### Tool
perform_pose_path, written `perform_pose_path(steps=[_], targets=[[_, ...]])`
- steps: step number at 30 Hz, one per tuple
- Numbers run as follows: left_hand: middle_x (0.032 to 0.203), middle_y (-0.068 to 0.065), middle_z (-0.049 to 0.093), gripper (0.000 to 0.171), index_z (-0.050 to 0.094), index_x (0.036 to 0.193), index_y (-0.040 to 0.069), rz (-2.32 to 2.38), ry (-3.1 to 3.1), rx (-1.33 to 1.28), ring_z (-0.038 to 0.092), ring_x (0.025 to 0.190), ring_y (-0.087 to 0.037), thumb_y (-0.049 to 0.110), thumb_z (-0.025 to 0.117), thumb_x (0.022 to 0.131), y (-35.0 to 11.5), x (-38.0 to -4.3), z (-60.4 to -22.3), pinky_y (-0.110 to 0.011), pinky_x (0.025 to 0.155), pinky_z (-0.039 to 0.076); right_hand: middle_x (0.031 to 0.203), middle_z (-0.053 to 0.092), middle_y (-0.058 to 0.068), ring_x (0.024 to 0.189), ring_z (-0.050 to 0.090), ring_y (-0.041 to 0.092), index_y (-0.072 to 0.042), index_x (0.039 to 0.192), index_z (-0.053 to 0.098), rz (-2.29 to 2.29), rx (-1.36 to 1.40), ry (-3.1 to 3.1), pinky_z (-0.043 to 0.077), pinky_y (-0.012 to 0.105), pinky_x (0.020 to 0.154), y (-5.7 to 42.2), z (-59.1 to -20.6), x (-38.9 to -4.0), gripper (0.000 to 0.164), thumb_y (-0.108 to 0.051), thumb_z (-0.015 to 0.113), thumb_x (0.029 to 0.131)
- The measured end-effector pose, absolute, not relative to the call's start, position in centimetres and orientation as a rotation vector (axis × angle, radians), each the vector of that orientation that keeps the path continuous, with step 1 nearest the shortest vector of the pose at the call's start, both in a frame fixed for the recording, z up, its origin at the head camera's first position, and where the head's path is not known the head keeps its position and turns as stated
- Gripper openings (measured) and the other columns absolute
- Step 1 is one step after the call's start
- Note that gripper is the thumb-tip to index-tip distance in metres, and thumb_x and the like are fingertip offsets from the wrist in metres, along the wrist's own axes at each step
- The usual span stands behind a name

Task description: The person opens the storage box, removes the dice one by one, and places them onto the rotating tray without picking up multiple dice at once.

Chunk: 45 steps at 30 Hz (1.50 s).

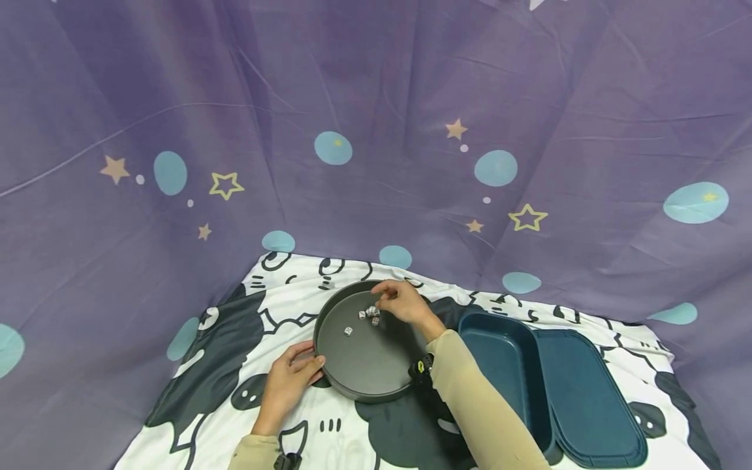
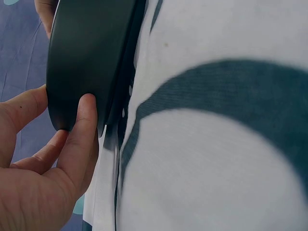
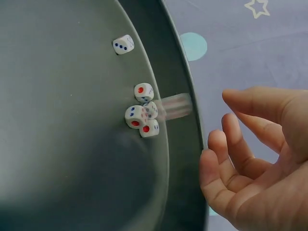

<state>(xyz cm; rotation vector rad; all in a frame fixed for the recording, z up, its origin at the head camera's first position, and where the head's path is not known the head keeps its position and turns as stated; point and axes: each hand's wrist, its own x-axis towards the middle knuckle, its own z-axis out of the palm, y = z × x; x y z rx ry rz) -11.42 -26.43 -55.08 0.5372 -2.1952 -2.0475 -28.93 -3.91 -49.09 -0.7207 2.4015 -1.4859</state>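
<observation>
A round dark grey pan [image 1: 376, 365] with a low wall lies on the cloth. My left hand [image 1: 290, 375] holds its left side, thumb at the rim and fingers against the outer wall [image 2: 72, 62]. Over the pan's far edge is my right hand [image 1: 402, 303], its thumb and fingertips apart with nothing between them. A blurred white die [image 3: 175, 107] is in motion off those fingertips. Several white dice with red and blue pips cluster below it, including a die [image 3: 136, 117] at the front. Another die [image 3: 123, 44] lies apart from them on the pan floor.
Right of the pan stands a deep blue rectangular container [image 1: 499, 352], partly behind my right forearm. Its flat blue lid [image 1: 593, 398] lies beside it. A black-and-white patterned cloth [image 1: 329, 437] covers the surface, and a purple curtain [image 1: 376, 209] hangs behind.
</observation>
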Motion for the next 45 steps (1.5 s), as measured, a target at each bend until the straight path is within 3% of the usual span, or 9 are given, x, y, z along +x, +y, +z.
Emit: perform_pose_path(steps=[7, 15, 20, 25, 32, 39, 45], targets=[[0.131, -0.026, 0.058, 0.049, 0.056, 0.134, -0.004, -2.053, -2.181, 0.527, 0.065, 0.111, -0.031, 0.005, 0.075, 0.090, -26.3, -11.4, -55.1, -0.029, 0.081, 0.062, 0.082, 0.066, 0.006, 0.078, 0.060, 0.020, -0.006, 0.111, 0.073, -1.547, -0.676, 2.400, 0.051, 0.029, 0.065, -2.0, -46.8, -28.4, 0.022, 0.000, 0.071, 0.090], [0.134, -0.028, 0.056, 0.051, 0.055, 0.135, -0.004, -2.053, -2.186, 0.529, 0.065, 0.112, -0.029, 0.007, 0.076, 0.090, -26.4, -11.2, -54.8, -0.027, 0.081, 0.062, 0.090, 0.067, 0.010, 0.074, 0.062, 0.023, -0.008, 0.114, 0.072, -1.537, -0.711, 2.447, 0.055, 0.033, 0.064, 3.6, -44.5, -27.2, 0.020, -0.011, 0.071, 0.094], [0.134, -0.029, 0.056, 0.051, 0.054, 0.135, -0.005, -2.045, -2.190, 0.518, 0.066, 0.109, -0.026, 0.007, 0.075, 0.091, -26.4, -11.1, -54.6, -0.027, 0.082, 0.061, 0.092, 0.066, 0.008, 0.076, 0.063, 0.023, -0.011, 0.112, 0.072, -1.522, -0.687, 2.460, 0.057, 0.037, 0.066, 8.1, -44.8, -26.6, 0.018, -0.016, 0.071, 0.095], [0.132, -0.026, 0.058, 0.049, 0.056, 0.134, -0.003, -2.028, -2.201, 0.547, 0.068, 0.106, -0.023, 0.006, 0.075, 0.090, -26.5, -11.2, -54.6, -0.027, 0.081, 0.062, 0.094, 0.066, 0.010, 0.081, 0.064, 0.025, -0.007, 0.112, 0.071, -1.545, -0.640, 2.415, 0.061, 0.044, 0.078, 11.9, -46.2, -26.0, 0.018, -0.014, 0.070, 0.096], [0.133, -0.026, 0.057, 0.048, 0.056, 0.134, -0.002, -2.037, -2.204, 0.549, 0.068, 0.107, -0.023, 0.006, 0.075, 0.090, -26.5, -11.3, -54.7, -0.027, 0.082, 0.062, 0.094, 0.067, 0.013, 0.089, 0.065, 0.036, 0.004, 0.113, 0.069, -1.529, -0.663, 2.359, 0.059, 0.030, 0.079, 14.8, -48.9, -25.5, 0.020, -0.006, 0.069, 0.095], [0.133, -0.025, 0.057, 0.048, 0.056, 0.134, -0.002, -2.060, -2.196, 0.546, 0.068, 0.105, -0.020, 0.005, 0.075, 0.090, -26.3, -11.4, -54.8, -0.027, 0.082, 0.061, 0.095, 0.066, 0.014, 0.080, 0.062, 0.021, 0.003, 0.113, 0.069, -1.454, -0.613, 2.392, 0.056, 0.027, 0.069, 15.8, -51.0, -24.9, 0.024, -0.009, 0.073, 0.093], [0.133, -0.025, 0.058, 0.048, 0.056, 0.134, -0.002, -2.068, -2.196, 0.537, 0.068, 0.104, -0.018, 0.005, 0.074, 0.090, -26.3, -11.4, -54.8, -0.027, 0.082, 0.061, 0.096, 0.064, 0.020, 0.078, 0.062, 0.018, 0.007, 0.112, 0.068, -1.451, -0.642, 2.290, 0.056, 0.025, 0.065, 16.4, -52.5, -25.0, 0.024, 0.002, 0.072, 0.089]])
